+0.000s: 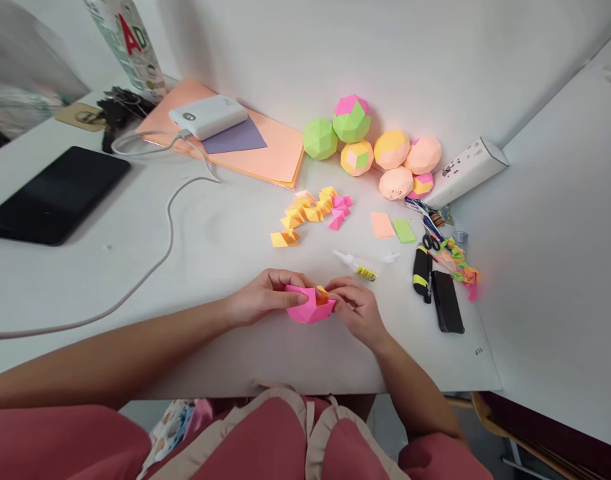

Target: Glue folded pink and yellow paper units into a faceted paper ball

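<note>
Near the table's front edge, a partly built pink paper origami ball (308,312) is held between my two hands. My left hand (270,295) grips its left side, thumb in front and fingers behind. With thumb and fingers pinched, my right hand (356,308) holds the right edge, beside a small orange paper piece (322,293) that shows in the opening. Beyond my hands lie several folded orange paper units (305,211) and a few folded pink units (339,211). An uncapped glue tube (358,265) rests just past my right hand, its white cap (391,257) to the right.
Finished paper balls (352,120) are piled against the wall. Right of my hands are a black-and-yellow cutter (422,270), scissors (430,242) and a black phone (448,301). A tablet (55,193), power bank (210,116) and white cable (169,233) lie left.
</note>
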### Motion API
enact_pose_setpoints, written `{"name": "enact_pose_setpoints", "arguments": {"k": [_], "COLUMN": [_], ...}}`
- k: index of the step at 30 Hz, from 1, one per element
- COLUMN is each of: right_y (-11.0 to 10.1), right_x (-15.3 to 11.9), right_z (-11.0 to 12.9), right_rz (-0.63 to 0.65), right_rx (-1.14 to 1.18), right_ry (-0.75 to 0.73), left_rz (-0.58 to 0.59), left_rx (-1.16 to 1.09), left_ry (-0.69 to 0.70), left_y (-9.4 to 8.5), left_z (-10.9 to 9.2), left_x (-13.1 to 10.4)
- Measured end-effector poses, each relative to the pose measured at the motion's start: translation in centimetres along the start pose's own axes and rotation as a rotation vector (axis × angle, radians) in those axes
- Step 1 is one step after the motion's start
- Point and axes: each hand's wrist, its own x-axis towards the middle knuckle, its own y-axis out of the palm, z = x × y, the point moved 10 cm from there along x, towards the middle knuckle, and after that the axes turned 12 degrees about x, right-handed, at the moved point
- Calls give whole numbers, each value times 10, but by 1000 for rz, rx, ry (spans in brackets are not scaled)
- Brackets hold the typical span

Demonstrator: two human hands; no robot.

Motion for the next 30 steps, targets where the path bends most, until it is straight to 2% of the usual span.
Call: {"name": "enact_pose_setpoints", "arguments": {"k": [1, 3, 5, 7, 9, 10, 12, 15, 18, 20, 23, 30], "right_y": [-10, -39, -59, -66, -66, -67, -73, -79, -72, -61, -46, -26], "right_x": [1, -1, 1, 8, 13, 14, 14, 11, 10, 8, 5, 0], "right_z": [9, 23, 18, -5, -25, -30, -28, -14, 0, 11, 23, 27], "right_rz": [-43, -246, -338, -253, -155, -142, -203, -310, -270, -206, -146, -108], "right_rx": [-119, -408, -670, -790, -808, -786, -670, -246, 249, 431, 491, 398], "right_ry": [-79, -209, -176, -41, 68, 97, 96, 26, -40, -74, -85, -53], "left_rz": [4, 25, 42, 55, 68, 77, 92, 90, 83, 87, 94, 102], "left_rx": [0, 7, 22, 33, 34, 36, 38, 32, 27, 31, 45, 83], "left_ry": [-2, -26, -67, -100, -132, -153, -194, -230, -258, -269, -265, -243], "left_y": [0, 2, 4, 4, 5, 6, 7, 7, 7, 8, 8, 8], "left_z": [0, 2, 6, 10, 14, 17, 21, 23, 25, 26, 27, 27], "left_x": [0, 0, -1, -1, -1, -1, -2, -3, -3, -4, -4, -3]}}
